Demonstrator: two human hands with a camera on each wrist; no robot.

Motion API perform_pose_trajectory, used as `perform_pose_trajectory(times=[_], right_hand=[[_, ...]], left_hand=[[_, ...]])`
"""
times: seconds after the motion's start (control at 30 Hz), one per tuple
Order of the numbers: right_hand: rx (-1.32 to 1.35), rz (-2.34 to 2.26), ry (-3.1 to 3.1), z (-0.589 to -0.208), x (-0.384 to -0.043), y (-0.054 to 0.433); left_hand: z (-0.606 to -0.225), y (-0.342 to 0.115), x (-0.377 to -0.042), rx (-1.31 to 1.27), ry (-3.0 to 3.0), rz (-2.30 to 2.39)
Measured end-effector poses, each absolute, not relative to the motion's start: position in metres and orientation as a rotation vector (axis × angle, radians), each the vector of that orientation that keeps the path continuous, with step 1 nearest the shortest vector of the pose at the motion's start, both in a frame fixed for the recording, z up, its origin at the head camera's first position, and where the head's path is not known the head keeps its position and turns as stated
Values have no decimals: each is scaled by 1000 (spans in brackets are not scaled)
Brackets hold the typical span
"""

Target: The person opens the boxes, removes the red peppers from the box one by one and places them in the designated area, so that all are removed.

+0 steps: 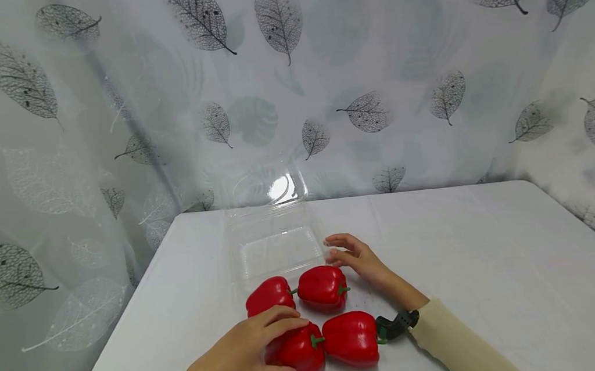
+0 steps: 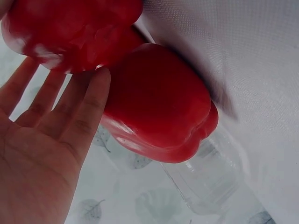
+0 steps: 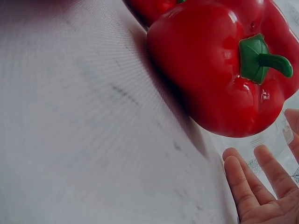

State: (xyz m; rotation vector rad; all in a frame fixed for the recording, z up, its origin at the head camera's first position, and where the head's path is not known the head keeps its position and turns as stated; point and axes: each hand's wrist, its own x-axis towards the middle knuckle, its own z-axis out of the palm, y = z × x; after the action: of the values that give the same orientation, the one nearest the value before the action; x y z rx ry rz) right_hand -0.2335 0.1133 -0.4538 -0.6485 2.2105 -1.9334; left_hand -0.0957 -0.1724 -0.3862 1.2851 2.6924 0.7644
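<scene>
Four shiny red bell peppers with green stems lie in two rows on the white table. My left hand (image 1: 253, 349) grips the near-left pepper (image 1: 306, 356), fingers over its top and thumb low on its near side; in the left wrist view the fingertips meet this pepper (image 2: 70, 32). Beside it lies the near-right pepper (image 1: 348, 338). Behind them sit the back-left pepper (image 1: 266, 297) and back-right pepper (image 1: 320, 285). My right hand (image 1: 352, 257) is at the right edge of a clear plastic box (image 1: 281, 251), its fingers extended and spread in the right wrist view.
The box's transparent lid (image 1: 263, 185) stands raised at the back, against a leaf-print curtain (image 1: 402, 55). A black band (image 1: 397, 323) circles the right wrist, close to the near-right pepper. The white table (image 1: 494, 280) extends to the right.
</scene>
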Motion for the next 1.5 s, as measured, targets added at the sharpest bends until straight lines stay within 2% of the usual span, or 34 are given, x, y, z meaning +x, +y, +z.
perform_pose_trajectory(times=[1.5], right_hand=[[-711,-1970,2168,-456,-235,113]], left_hand=[[-377,-178,-97,1534,2740,843]])
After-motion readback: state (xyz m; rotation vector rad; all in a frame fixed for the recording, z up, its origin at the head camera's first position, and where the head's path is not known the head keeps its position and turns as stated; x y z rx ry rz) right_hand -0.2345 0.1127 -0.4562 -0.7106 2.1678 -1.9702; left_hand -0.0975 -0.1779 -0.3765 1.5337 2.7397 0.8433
